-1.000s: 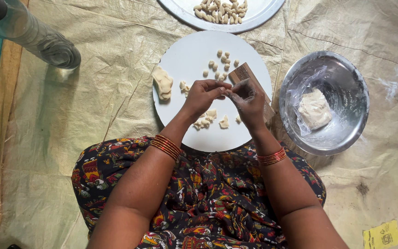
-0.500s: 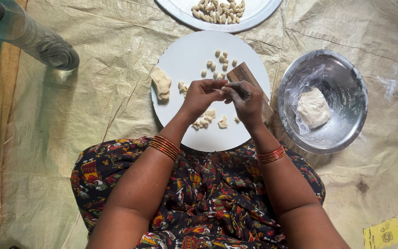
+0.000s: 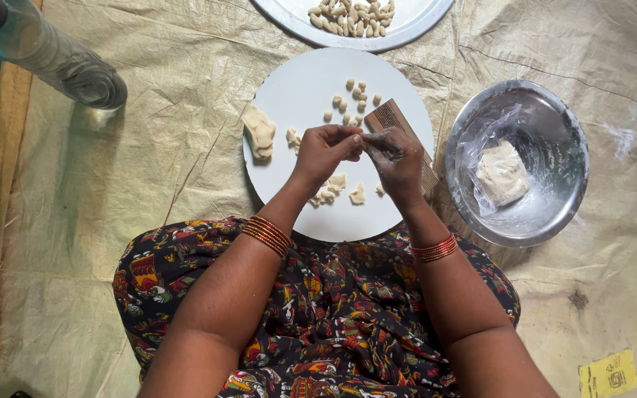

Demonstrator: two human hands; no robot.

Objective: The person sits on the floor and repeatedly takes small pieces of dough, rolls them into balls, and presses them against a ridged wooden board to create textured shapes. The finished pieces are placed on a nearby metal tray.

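Observation:
My left hand [image 3: 327,150] and my right hand [image 3: 397,163] meet over the round white board [image 3: 296,88], fingertips pinched together on a small piece of dough that is mostly hidden. Under my right hand lies a brown ridged wooden comb [image 3: 391,117]. Several small shaped dough pieces [image 3: 349,102] sit on the board beyond my hands. A larger dough lump [image 3: 260,131] lies at the board's left side, and a few torn bits [image 3: 331,189] lie near my wrists.
A steel bowl [image 3: 547,214] to the right holds a dough lump in clear plastic [image 3: 502,172]. A metal plate [image 3: 407,29] with several shaped pieces sits at the top. A clear bottle [image 3: 53,59] lies at the upper left. A yellow paper scrap [image 3: 612,373] lies at the lower right.
Both hands stay over the board and comb, the fingers shifting slightly as they work the small dough piece. Nothing else has moved.

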